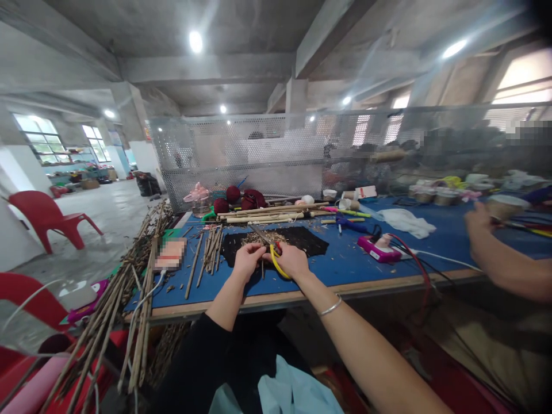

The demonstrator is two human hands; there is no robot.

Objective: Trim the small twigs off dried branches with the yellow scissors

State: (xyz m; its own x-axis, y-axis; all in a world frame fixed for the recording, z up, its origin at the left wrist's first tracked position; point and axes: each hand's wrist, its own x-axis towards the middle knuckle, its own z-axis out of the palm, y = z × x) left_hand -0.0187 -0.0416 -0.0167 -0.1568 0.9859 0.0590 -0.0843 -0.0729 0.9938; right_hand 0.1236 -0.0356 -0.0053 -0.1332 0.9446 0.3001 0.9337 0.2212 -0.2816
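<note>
Yellow-handled scissors (279, 267) are in my right hand (293, 260), which has its fingers wrapped round the handles. Their blades point up and to the left over a black cloth (313, 241) strewn with small wood chips (272, 236). Close beside it, my left hand (248, 259) is closed in a pinch around a thin stick (263, 269), whose lower end shows between my hands. Left of the cloth, several cut sticks (211, 247) lie on the blue table (254, 286).
Long sticks (107, 313) overhang the table's left side. Behind the cloth lie pale rods (259, 218) and dark red yarn balls (221, 206). A purple power strip (379, 249) with cables sits at right. Another person's arm (504, 253) reaches over the table's right side.
</note>
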